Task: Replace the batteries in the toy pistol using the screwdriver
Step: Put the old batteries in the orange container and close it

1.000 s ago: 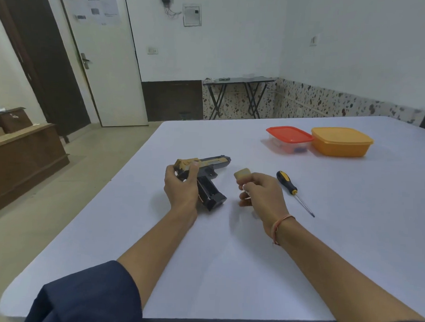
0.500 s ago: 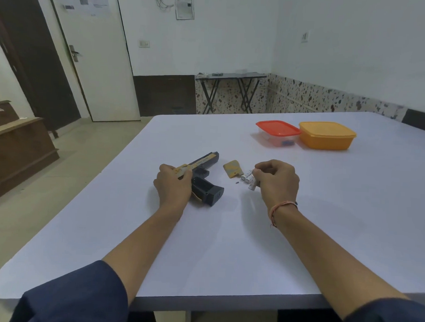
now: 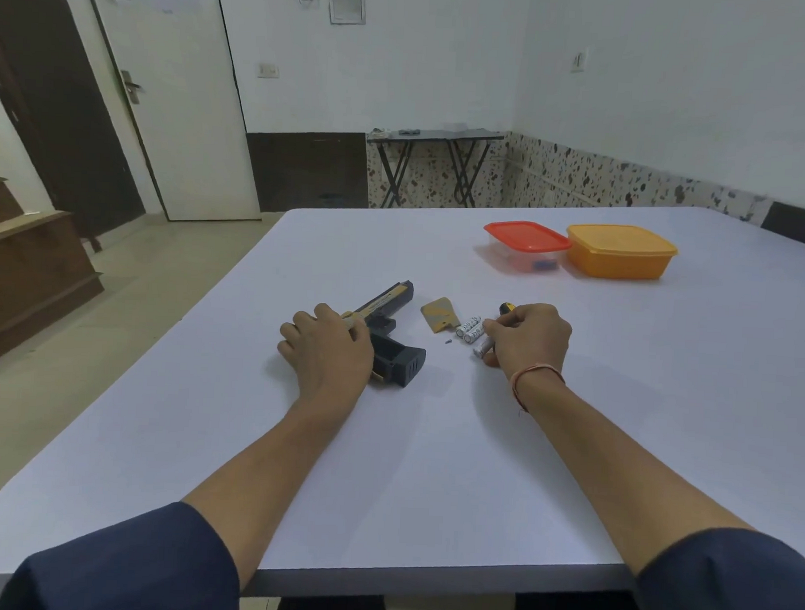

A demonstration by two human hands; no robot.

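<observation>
**Toy pistol and loose batteries on the pale table**

We saw a wide, pale lavender table (image 3: 430, 467) filling most of the view. The toy pistol (image 3: 393, 304) lay on its side left of centre, with its muzzle pointing away and its dark grip toward the near edge. The left hand (image 3: 329, 347) lay over its rear end, fingers curled around it. Just right of it lay the tan battery cover (image 3: 438, 319), with a tiny screw (image 3: 448, 340) beside it. Two batteries (image 3: 469, 327) rested side by side on the surface. The right hand (image 3: 528, 342) was curled next to them, its fingertips and thumb pinching a third battery (image 3: 480, 348). The screwdriver (image 3: 506, 307) showed only its yellow-and-black handle end behind that hand.

Farther back stood a red-lidded box (image 3: 526, 238) touching an orange box (image 3: 619, 254). Beyond the table we noted white walls, a speckled skirting (image 3: 581, 179), a small folding table (image 3: 438, 135), a white door (image 3: 178, 110) and a wooden cabinet (image 3: 28, 265) at the left.
</observation>
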